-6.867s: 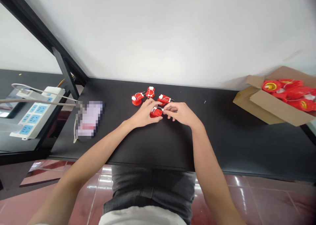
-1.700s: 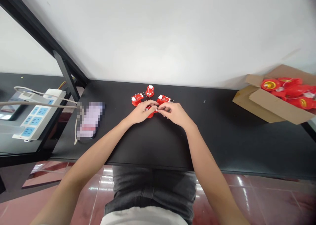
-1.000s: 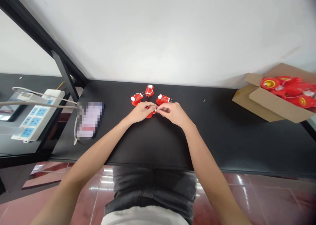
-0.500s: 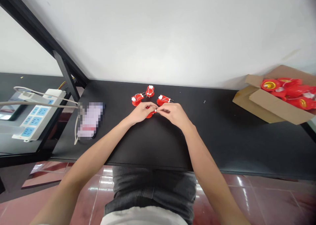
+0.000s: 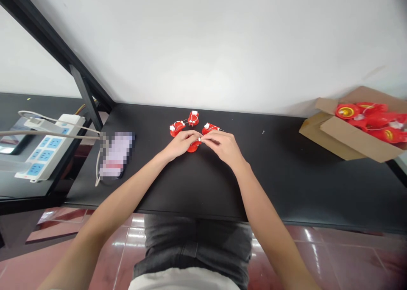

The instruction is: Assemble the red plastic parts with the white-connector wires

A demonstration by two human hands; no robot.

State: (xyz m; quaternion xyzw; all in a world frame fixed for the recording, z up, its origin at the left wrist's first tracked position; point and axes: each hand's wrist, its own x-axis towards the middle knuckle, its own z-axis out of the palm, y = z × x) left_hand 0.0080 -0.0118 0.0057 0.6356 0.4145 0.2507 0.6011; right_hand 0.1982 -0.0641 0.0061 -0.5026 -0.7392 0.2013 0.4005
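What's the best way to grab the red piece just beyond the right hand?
Probably pinch the red piece by its body, from above and the far side: the right hand crowds its near side, a thin pin juts right, and a white lump sits at left.

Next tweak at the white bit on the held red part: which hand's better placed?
Right, likely: the right hand has its fingers pinched close beside the white bit, while the left hand is occupied holding the red part.
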